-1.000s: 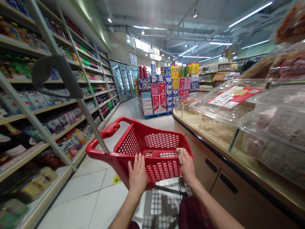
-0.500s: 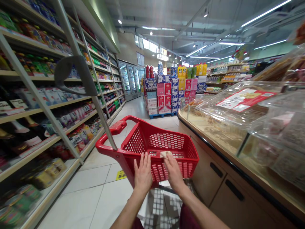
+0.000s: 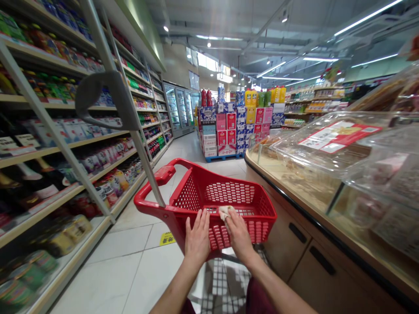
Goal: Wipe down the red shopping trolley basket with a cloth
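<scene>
A red plastic shopping basket cart (image 3: 193, 192) with lattice walls stands in front of me. My left hand (image 3: 197, 235) lies on its near side, fingers stretched out with the tips at the rim, holding nothing. To its right, my right hand (image 3: 238, 231) presses a whitish crumpled cloth (image 3: 225, 212) against the near rim under its fingers. Part of the cloth is hidden by the fingers. A metal pole with a grey handle (image 3: 122, 100) rises from the left end of the cart and leans left. I see nothing inside the basket.
Shelves of bottles and cans (image 3: 104, 174) run along the left. On the right is a wooden counter (image 3: 294, 209) with clear food boxes (image 3: 340, 135). Stacked drink cartons (image 3: 225, 131) stand ahead on a blue pallet. A yellow sticker (image 3: 167, 238) marks the tiled floor.
The cart has shifted slightly right in view, its pole and handle with it. More of the cloth shows beside my right fingers. My left hand stays at the near side.
</scene>
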A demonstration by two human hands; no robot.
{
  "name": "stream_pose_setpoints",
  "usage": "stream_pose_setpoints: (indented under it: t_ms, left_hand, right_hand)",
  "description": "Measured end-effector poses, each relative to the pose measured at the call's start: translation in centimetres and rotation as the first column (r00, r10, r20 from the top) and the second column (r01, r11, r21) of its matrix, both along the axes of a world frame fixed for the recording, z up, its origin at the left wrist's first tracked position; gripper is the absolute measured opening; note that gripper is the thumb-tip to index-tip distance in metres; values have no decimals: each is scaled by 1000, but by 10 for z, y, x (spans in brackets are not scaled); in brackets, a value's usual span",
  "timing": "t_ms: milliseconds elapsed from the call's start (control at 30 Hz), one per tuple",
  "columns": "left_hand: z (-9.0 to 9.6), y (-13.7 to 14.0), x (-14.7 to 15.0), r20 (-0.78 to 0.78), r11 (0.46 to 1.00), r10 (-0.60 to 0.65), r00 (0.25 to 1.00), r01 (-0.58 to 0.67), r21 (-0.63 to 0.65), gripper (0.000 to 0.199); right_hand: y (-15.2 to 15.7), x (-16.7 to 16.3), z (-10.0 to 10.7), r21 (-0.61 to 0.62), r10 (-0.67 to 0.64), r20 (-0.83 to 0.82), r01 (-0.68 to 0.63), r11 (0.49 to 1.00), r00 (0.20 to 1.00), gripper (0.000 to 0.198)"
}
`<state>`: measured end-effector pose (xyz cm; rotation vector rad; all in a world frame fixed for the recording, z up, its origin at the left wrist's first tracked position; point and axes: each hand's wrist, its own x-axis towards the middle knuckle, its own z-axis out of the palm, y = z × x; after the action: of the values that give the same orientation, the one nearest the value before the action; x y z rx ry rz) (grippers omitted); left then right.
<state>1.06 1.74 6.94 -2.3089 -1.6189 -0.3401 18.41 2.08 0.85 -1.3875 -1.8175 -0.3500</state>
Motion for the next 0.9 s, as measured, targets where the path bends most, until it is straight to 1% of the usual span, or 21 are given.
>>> stream_pose_setpoints:
  t_ms: [33,100,133,167,200,233,300,333,367,400,433,467,533,567,600,633,700,767,800,833,900]
  left_hand:
    - [1,0,-1,5,1000,0,1000,0,-7,64]
    - [3,-1,-1,19,1000,6,1000,-6,-24,63]
    - [3,-2,1,25,1000,10,1000,-9,-30,63]
    - [3,-2,3,31,999,12,999,-11,-31,63]
    - [3,-2,5,34,999,14,999,-13,-31,63]
    - [4,-1,6,35,999,13,999,-11,-30,62]
    - [6,0,4,25,1000,0,1000,0,-23,61]
    - [8,2,1,21,1000,4,1000,-4,-10,62]
    - [11,3,-2,18,1000,18,1000,-18,9,62]
    - [13,5,-7,16,999,38,999,-39,30,63]
    - [15,7,-11,11,997,57,998,-57,49,64]
    - [16,8,-15,6,996,72,997,-72,61,64]
    - [16,10,-18,-6,995,81,997,-81,62,63]
    - [16,11,-18,-9,995,81,997,-80,57,62]
    - [14,11,-17,-7,995,85,996,-85,54,62]
    - [13,10,-15,-3,994,89,996,-89,56,62]
    - [11,9,-14,-4,995,76,997,-75,66,62]
    - [10,7,-15,-9,996,53,999,-52,77,62]
    - [10,7,-17,-9,996,48,999,-47,78,62]
    - [10,6,-18,-8,996,48,999,-48,74,62]
    - [11,6,-20,-3,996,59,998,-59,62,62]
  right_hand:
    - [0,8,0,-10,-34,-13,34,999,999,51]
    - [-1,28,-1,-23,-167,-76,166,986,983,52]
    - [-2,35,-1,-29,-225,-108,223,974,968,52]
    - [-2,36,-1,-33,-251,-127,249,968,960,53]
    - [-1,31,0,-35,-236,-129,234,972,963,53]
    - [-1,22,2,-32,-183,-113,180,983,977,53]
    - [0,-1,7,-35,-32,-53,30,999,998,52]
    - [1,-8,10,-43,24,-30,-25,999,999,51]
    - [1,-10,12,-58,47,-19,-48,997,999,51]
    - [1,-6,13,-80,32,-21,-33,996,999,52]
    - [1,3,13,-106,-19,-36,15,994,999,52]
    - [1,13,12,-134,-96,-57,88,987,994,51]
    - [2,29,9,-175,-252,-105,232,957,962,49]
    - [3,30,8,-179,-289,-124,265,947,949,49]
    - [4,25,8,-170,-283,-135,259,951,950,48]
    - [5,14,9,-150,-237,-133,217,965,962,48]
    - [7,-13,11,-103,-88,-91,79,992,992,48]
    - [7,-27,13,-85,13,-32,-15,996,999,48]
    - [6,-24,13,-91,16,-15,-17,996,1000,48]
    - [4,-15,12,-102,-12,-10,11,995,1000,49]
    - [0,16,6,-127,-139,-38,133,983,990,50]
